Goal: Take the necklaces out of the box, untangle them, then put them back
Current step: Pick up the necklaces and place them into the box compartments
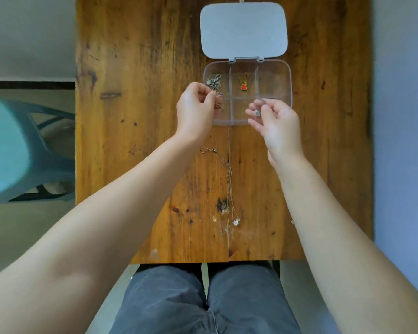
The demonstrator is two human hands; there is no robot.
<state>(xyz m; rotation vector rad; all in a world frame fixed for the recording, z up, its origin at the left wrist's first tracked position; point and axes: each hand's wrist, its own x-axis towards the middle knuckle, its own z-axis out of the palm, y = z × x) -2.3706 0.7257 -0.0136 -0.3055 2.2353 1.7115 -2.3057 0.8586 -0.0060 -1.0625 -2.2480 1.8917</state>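
I see both forearms reaching over the table (pixel 130 116); my left hand (pixel 194 112) pinches a thin chain (pixel 219 106) over the open box (pixel 285 78); my right hand (pixel 274 124), fingers curled, pinches its small pendant (pixel 257 113); another necklace (pixel 229 184) lies nearer.

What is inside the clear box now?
The clear box holds a silver tangle far left and a red-pendant necklace in the middle. The hands cover parts of the near compartments.

Hands over the box's near edge, on the table.
The left hand (pixel 196 109) pinches a chain (pixel 219 106); the right hand (pixel 274 121) pinches a pendant (pixel 257 113). Box (pixel 286 75) beneath, lid (pixel 243 30) behind, necklace (pixel 230 184) nearer the person.
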